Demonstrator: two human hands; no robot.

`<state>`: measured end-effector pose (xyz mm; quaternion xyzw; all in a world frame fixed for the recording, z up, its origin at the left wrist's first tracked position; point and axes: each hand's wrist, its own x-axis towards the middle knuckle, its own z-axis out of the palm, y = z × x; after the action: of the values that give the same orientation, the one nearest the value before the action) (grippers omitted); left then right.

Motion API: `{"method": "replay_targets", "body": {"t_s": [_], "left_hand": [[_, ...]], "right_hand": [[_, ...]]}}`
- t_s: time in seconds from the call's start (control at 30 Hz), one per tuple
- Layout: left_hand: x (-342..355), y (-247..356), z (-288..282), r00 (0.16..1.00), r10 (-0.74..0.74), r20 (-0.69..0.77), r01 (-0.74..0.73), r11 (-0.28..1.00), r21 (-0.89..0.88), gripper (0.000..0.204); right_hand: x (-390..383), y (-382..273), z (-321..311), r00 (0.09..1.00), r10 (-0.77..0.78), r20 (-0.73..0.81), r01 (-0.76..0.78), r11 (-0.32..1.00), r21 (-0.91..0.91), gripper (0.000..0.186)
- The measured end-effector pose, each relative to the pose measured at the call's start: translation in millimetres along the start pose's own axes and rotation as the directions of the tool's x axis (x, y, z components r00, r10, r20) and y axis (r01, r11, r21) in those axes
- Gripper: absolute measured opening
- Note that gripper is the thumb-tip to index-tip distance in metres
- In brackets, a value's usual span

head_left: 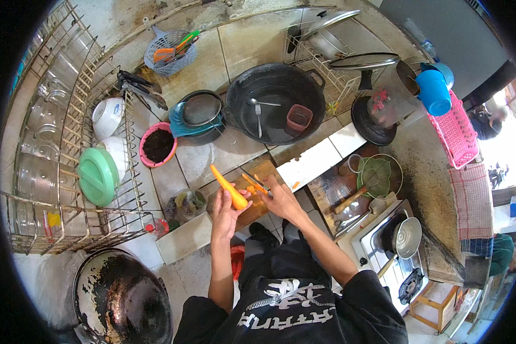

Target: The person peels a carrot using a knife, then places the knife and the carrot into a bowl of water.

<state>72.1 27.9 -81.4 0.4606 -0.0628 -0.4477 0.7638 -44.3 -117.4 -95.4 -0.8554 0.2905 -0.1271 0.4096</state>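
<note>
Black tee (212, 324) nearest cam, both forearms (321, 243) reaching past it. L hand (226, 213): fingers & thumb closed round the thick end of the carrot (228, 188), tapered tip free & pointing far-left; prob. gripped there to leave most of its length clear. R hand (282, 200): curled round a thin-bladed tool (254, 182) (knife or peeler, can't tell), blade just beside the carrot, contact unclear. Both hands above the wooden board (265, 168), likely so bits drop on it; orange pieces (250, 189) lie there. Plastic bag (189, 205) left of board crowds that side. Far: big black basin (243, 86) w/ fork (259, 123), spoon (253, 101) & red container (297, 128) hogs the tiled surface (203, 160). Right: green strainer (377, 172), wooden pestle (350, 200), then stove (362, 250) w/ pan (408, 239). Left: wire rack (69, 137) w/ glasses (43, 120) & bowls (107, 118); near-left, scorched wok (123, 304).
</note>
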Motion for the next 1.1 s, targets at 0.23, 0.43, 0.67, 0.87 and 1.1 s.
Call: {"method": "replay_targets", "body": {"t_s": [0.23, 0.43, 0.67, 0.87, 1.1], "left_hand": [[-5, 18, 9, 0.975, 0.216, 0.043, -0.221, 0.963, 0.157, 0.033], [-17, 31, 21, 0.948, 0.272, 0.167, -0.285, 0.957, 0.058, 0.031], [-31, 29, 11, 0.955, 0.279, 0.101, -0.296, 0.916, 0.27, 0.032], [-45, 42, 6, 0.971, 0.137, 0.198, -0.176, 0.964, 0.199, 0.039], [-46, 30, 13, 0.968, -0.027, 0.249, -0.023, 0.981, 0.194, 0.045]], "right_hand": [[-19, -45, -42, 1.0, 0.003, -0.003, -0.002, 0.953, 0.302, 0.03], [-20, -58, -31, 0.973, 0.084, 0.213, -0.211, 0.686, 0.696, 0.032], [-16, -69, -28, 0.961, 0.176, 0.213, -0.274, 0.511, 0.814, 0.024], [3, -56, -42, 0.989, 0.092, 0.114, -0.146, 0.7, 0.699, 0.024], [6, -56, -39, 0.997, 0.013, 0.078, -0.061, 0.75, 0.659, 0.025]]}}
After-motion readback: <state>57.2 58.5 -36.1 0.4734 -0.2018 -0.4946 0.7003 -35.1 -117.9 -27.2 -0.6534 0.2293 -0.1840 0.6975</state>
